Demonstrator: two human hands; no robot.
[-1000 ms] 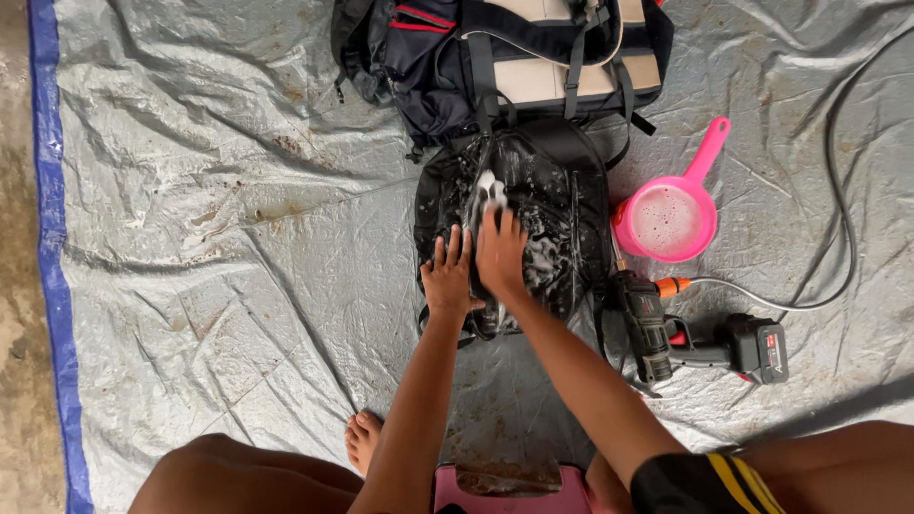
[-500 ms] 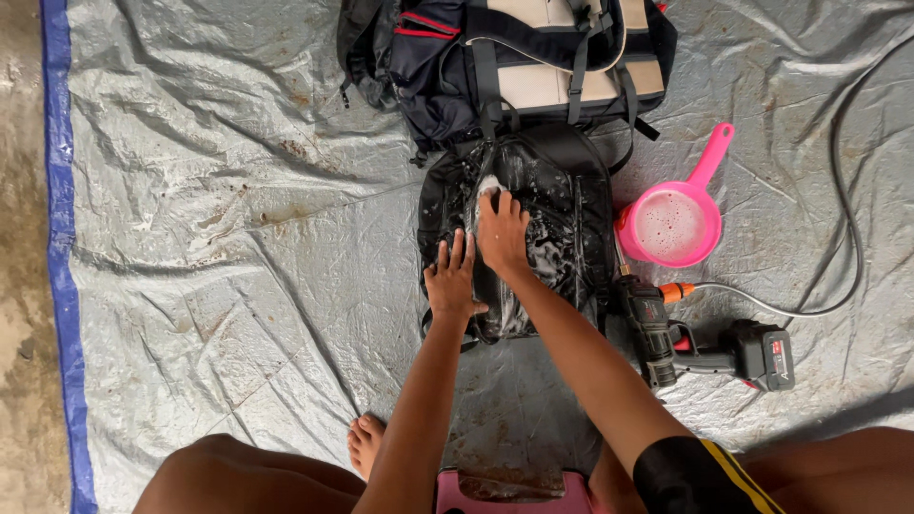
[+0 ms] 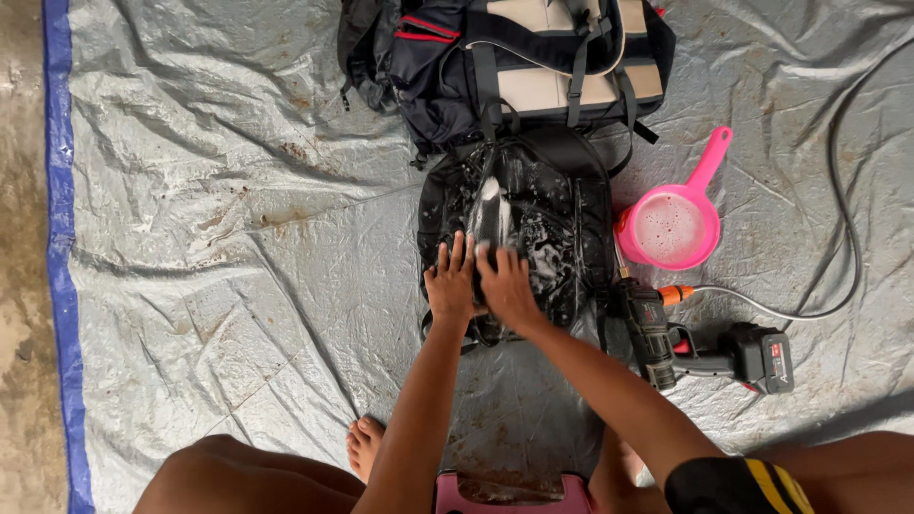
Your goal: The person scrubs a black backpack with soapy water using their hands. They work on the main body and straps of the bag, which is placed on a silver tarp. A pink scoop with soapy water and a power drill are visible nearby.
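A wet, soapy black bag [image 3: 547,205] lies flat on a grey tarp [image 3: 238,238]. My left hand [image 3: 451,284] presses flat on its lower left part, fingers spread. My right hand [image 3: 506,286] lies right beside it on the bag, fingers curled over a pale foamy strip [image 3: 490,211]; whether it grips anything I cannot tell. Both arms reach forward from between my knees.
A larger navy and beige backpack [image 3: 514,67] lies just beyond the black bag. To the right are a pink scoop [image 3: 671,224] with foamy water and a black cordless spray gun [image 3: 705,347] with a hose. A pink stool [image 3: 509,490] sits under me. A blue tarp border [image 3: 59,238] runs down the left.
Both hands have slid a little toward me along the soapy bag, the right hand drawing back from the foamy strip. The view has shifted slightly.
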